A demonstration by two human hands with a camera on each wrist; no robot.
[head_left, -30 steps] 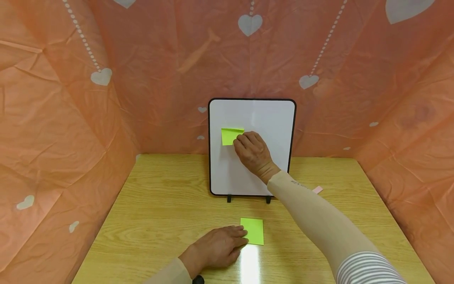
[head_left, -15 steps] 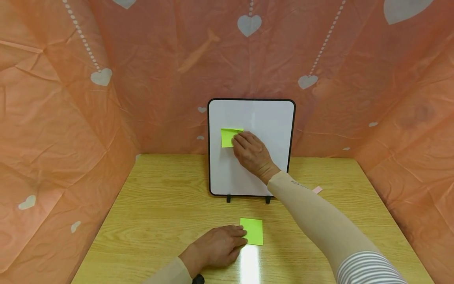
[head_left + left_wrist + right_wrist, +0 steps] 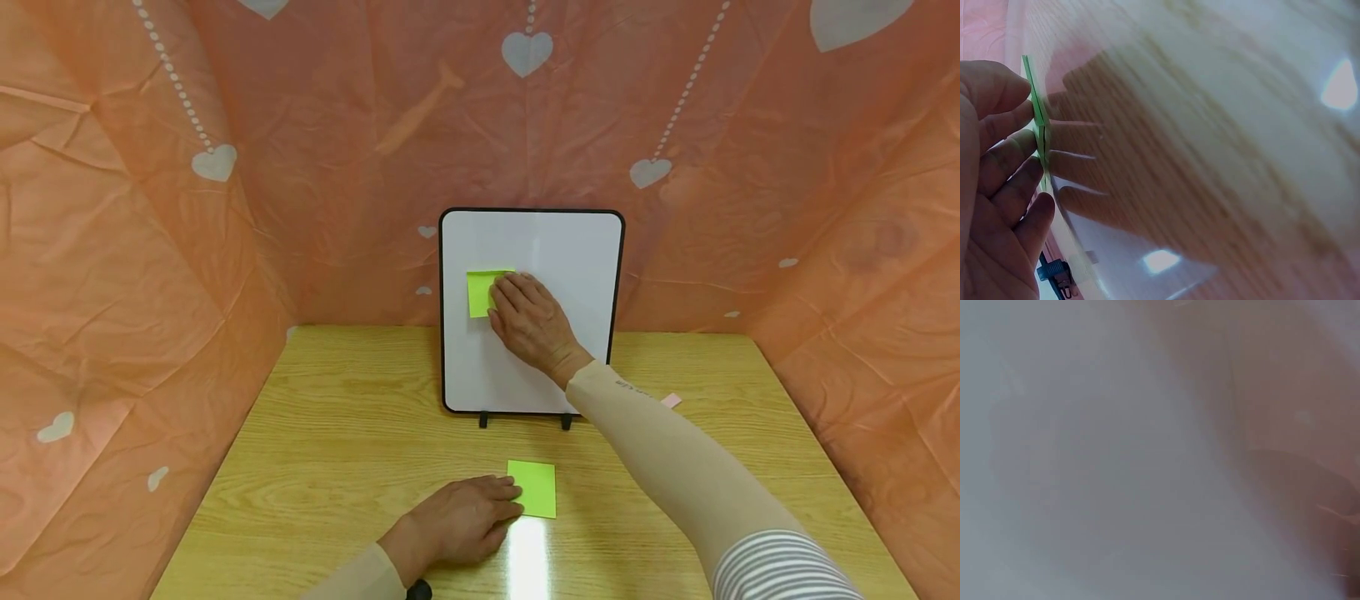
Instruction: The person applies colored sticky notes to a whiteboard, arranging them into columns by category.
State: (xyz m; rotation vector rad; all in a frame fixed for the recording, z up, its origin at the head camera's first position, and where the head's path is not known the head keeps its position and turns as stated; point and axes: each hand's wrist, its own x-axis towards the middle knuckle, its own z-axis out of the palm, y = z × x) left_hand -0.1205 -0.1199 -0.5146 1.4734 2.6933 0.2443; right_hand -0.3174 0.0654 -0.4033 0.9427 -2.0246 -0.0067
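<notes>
A framed whiteboard (image 3: 480, 367) stands on small black feet on the wooden table. My right hand (image 3: 528, 321) presses its fingers over the right part of a yellow-green sticky note (image 3: 478, 300) on the board's left half. The note's top edge curls forward slightly. In the right wrist view, that hand (image 3: 1297, 469) is a blur beside the pale board. Down on the table, my left hand (image 3: 465, 517) rests its fingertips on the left side of a yellow-green sticky note pad (image 3: 542, 490). Seen edge-on in the left wrist view, the thin pad (image 3: 1038, 109) meets the fingertips.
A small pink strip (image 3: 671, 401) lies on the table right of the board, partly behind the right sleeve. Orange cloth (image 3: 360, 208) with white hearts encloses the table at the back and sides. A black round thing (image 3: 418, 590) shows by the left wrist.
The right hand's fingers have flattened and spread a little over the note, and its lower edge has come down nearer the board. The left hand and pad have stayed put.
</notes>
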